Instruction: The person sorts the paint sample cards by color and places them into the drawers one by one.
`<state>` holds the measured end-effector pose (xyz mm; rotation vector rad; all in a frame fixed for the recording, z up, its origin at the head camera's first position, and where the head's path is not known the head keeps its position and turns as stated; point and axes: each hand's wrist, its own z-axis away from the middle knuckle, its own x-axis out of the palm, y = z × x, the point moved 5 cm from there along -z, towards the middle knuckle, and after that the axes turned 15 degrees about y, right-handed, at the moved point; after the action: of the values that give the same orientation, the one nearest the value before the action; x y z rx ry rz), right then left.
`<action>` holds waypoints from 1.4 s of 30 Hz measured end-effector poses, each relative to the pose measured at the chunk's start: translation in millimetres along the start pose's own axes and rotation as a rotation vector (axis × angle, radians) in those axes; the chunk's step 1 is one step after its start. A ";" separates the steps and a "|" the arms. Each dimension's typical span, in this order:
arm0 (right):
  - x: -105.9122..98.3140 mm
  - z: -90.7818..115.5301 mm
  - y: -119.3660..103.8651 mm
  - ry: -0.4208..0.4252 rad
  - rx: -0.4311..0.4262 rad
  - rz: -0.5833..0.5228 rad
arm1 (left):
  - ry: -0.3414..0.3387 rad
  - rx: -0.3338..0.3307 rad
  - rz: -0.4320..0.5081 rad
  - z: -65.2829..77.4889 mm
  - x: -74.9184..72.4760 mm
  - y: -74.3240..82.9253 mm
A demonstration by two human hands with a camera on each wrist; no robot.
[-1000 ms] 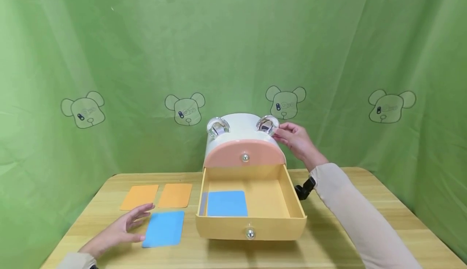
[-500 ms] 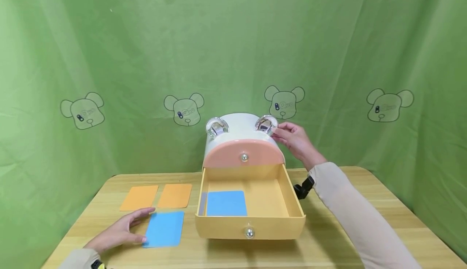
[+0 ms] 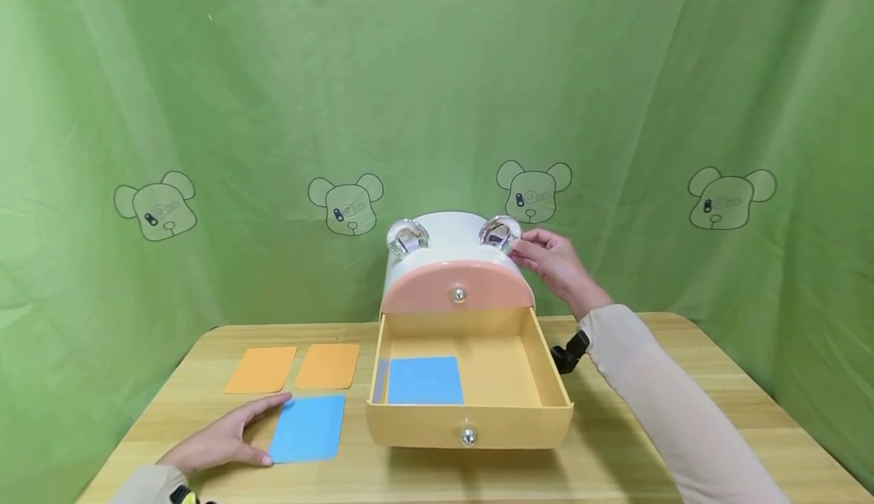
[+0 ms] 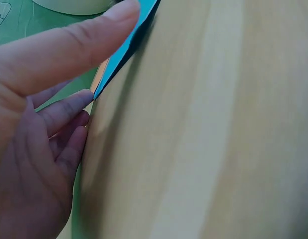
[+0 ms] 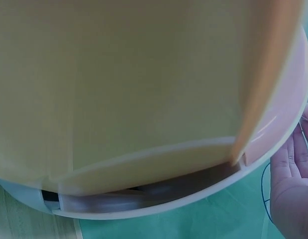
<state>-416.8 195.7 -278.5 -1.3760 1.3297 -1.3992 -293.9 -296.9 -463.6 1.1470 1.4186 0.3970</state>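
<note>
My left hand (image 3: 228,434) grips a blue card (image 3: 309,429) by its left side, fingertips at the far corner and thumb at the near one. In the left wrist view the blue card (image 4: 125,54) bows slightly, with a shadow beneath it. My right hand (image 3: 558,267) holds the right silver ear (image 3: 501,233) on top of a white and pink animal-shaped drawer box (image 3: 451,234). The box's yellow lower drawer (image 3: 471,426) is pulled out. A second blue card (image 3: 425,381) lies in the drawer's left part.
Two orange cards (image 3: 262,370) lie side by side on the wooden table (image 3: 655,428), beyond the left hand. A silver knob (image 3: 467,436) sticks out of the drawer front. The pink upper front (image 3: 457,285) is closed. A green curtain (image 3: 437,109) hangs behind.
My left thumb and fingers have come in against the blue card's left corners. The right hand, the box and the drawer have stayed put.
</note>
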 end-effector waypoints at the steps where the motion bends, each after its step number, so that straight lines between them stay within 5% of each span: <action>1: -0.9 0.0 0.5 0.002 0.002 0.003 | 0.001 0.003 -0.006 0.2 0.5 0.6; 18: -2.9 1.0 3.4 -0.002 0.006 -0.001 | 0.019 0.029 -0.090 2.3 3.9 -0.9; 26: -3.9 0.7 1.6 0.008 -0.001 0.007 | 0.012 0.039 -0.032 0.8 5.3 2.1; 42: -0.8 0.0 -0.6 -0.015 -0.012 -0.013 | 0.008 -0.048 -0.007 2.5 1.0 6.9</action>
<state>-416.6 196.6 -278.1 -1.4027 1.3240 -1.3892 -288.7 -293.9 -459.3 1.1023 1.4120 0.4293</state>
